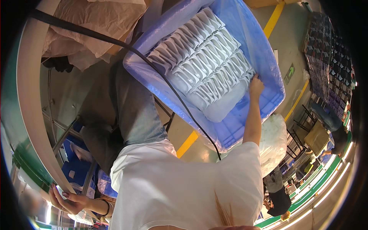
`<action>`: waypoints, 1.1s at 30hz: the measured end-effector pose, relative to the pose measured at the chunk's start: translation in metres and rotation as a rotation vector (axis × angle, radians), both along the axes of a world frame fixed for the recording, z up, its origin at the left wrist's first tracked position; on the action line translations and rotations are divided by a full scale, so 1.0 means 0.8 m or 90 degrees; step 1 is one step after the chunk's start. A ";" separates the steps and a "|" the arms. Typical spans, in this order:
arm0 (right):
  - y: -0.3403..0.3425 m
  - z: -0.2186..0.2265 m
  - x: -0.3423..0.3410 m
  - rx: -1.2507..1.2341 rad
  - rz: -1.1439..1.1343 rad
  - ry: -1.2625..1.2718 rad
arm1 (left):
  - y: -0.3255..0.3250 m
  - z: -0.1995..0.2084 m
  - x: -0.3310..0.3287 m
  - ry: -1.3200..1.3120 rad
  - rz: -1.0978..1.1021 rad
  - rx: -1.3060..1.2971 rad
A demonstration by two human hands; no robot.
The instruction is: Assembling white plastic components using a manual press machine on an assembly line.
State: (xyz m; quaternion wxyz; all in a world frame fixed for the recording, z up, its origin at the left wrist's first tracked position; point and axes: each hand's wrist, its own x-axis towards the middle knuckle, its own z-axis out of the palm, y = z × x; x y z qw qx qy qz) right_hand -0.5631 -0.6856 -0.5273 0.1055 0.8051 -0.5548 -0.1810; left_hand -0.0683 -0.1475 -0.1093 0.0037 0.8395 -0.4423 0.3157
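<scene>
My right hand (256, 86) reaches into a large blue crate (270, 76) lined with clear plastic film. Its fingers are curled at the end of a row of white curved plastic parts (209, 57), on the part nearest it; the fingertips are partly hidden. The parts stand on edge, packed closely in several rows, with sheets of film (226, 105) at the near side. Far to the left, my left hand (69, 201) is by the edge of a green-topped table (36, 174), fingers apart and nothing visible in them.
A black cable (168, 82) hangs across the front of the crate. Brown bags (96, 23) lie at the upper left, and a white plastic-wrapped bundle (274, 142) is right of the crate. Blue bins (76, 168) stand under the table. A co-worker (278, 195) is at the lower right.
</scene>
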 end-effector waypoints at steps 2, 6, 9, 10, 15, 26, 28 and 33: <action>-0.005 -0.013 0.008 0.006 0.015 -0.023 | 0.005 0.006 -0.006 -0.020 -0.006 -0.019; 0.002 0.009 -0.030 0.010 -0.008 0.031 | -0.007 -0.007 0.014 0.028 -0.024 -0.006; -0.010 0.029 -0.009 0.036 0.018 0.038 | 0.000 -0.006 0.008 0.015 -0.002 -0.006; -0.015 0.033 0.008 0.056 0.034 0.026 | 0.002 -0.001 0.003 0.003 -0.005 -0.001; -0.002 0.048 -0.008 0.082 0.044 0.049 | -0.012 -0.004 0.017 0.014 -0.036 -0.009; -0.020 -0.010 -0.008 0.082 0.048 0.018 | -0.001 0.002 0.000 -0.007 -0.007 0.005; -0.016 0.008 -0.001 0.102 0.003 -0.035 | 0.001 0.005 -0.002 -0.002 -0.003 -0.003; 0.024 0.064 -0.032 0.009 -0.032 -0.148 | -0.017 -0.005 0.015 0.034 -0.041 -0.012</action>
